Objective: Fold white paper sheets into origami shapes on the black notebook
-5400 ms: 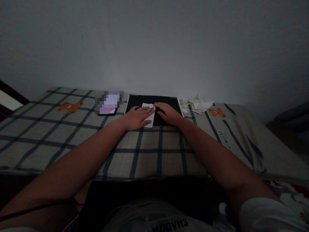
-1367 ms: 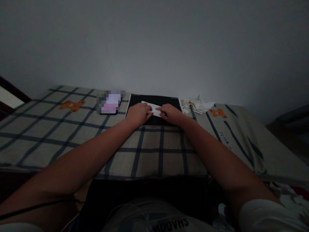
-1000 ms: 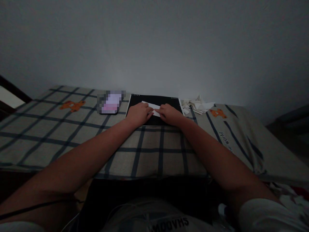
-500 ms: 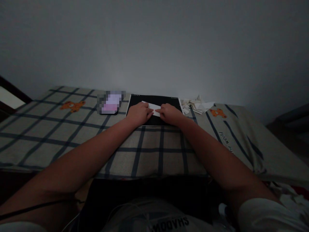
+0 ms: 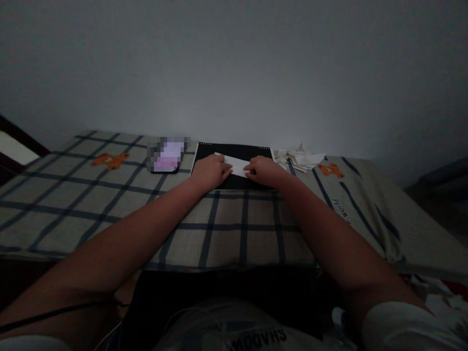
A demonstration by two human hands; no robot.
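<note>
A narrow strip of white paper [image 5: 237,166] lies across a black board [image 5: 234,149] with white edges. My left hand [image 5: 211,171] rests over the strip's left end, its fingers bent and pressed onto the paper. At the other end, my right hand [image 5: 266,170] pinches or presses the strip with curled fingers. Between the two hands the middle of the paper shows, looking flat. The ends of the strip are partly hidden under my hands.
To the board's right is a pile of crumpled and folded white paper pieces [image 5: 300,160]. A phone-like device [image 5: 167,156], blurred by pixelation, lies on the left. A checked cloth [image 5: 226,234] with bear prints covers the table, and a grey wall [image 5: 234,73] stands behind.
My right hand has slid a little to the right along the paper strip, so more of its middle shows. My left hand has stayed in place.
</note>
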